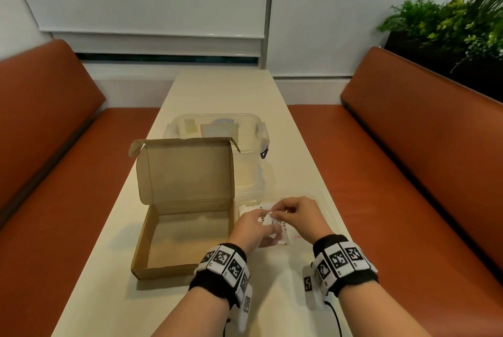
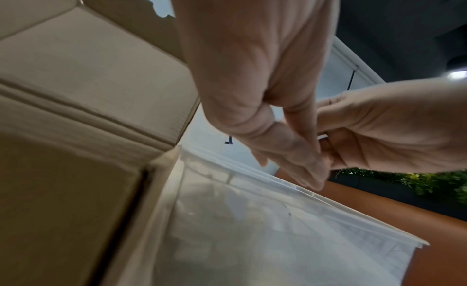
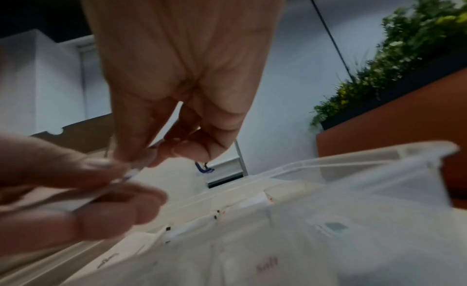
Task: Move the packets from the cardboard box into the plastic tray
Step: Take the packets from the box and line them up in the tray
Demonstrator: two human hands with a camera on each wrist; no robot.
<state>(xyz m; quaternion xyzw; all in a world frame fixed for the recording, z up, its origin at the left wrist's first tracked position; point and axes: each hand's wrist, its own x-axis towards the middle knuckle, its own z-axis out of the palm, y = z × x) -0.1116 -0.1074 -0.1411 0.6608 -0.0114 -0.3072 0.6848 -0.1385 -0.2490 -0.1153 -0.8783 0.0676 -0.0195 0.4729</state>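
Packets: I see white sachets (image 1: 275, 223) pinched between my two hands, just above the clear plastic tray; more white sachets (image 3: 192, 228) lie in the tray beneath, one printed "Salt".
Left hand: my left hand (image 1: 251, 230) has thumb and fingers (image 2: 298, 156) closed on the near edge of the held sachets.
Right hand: my right hand (image 1: 296, 215) pinches the same sachets from the far side, fingers (image 3: 141, 130) pressed together on them.
Plastic tray: the tray (image 1: 328, 207) sits on the counter (image 1: 212, 91), just right of the cardboard box.
Cardboard box: the box (image 1: 187, 227) stands open, lid upright; I can make out no packets on its floor.
Storage tub: a clear lidded tub (image 1: 217, 129) sits behind the box, farther along the counter.
Surroundings: orange benches (image 1: 408, 159) flank the counter; green plants (image 1: 446, 20) stand far right.
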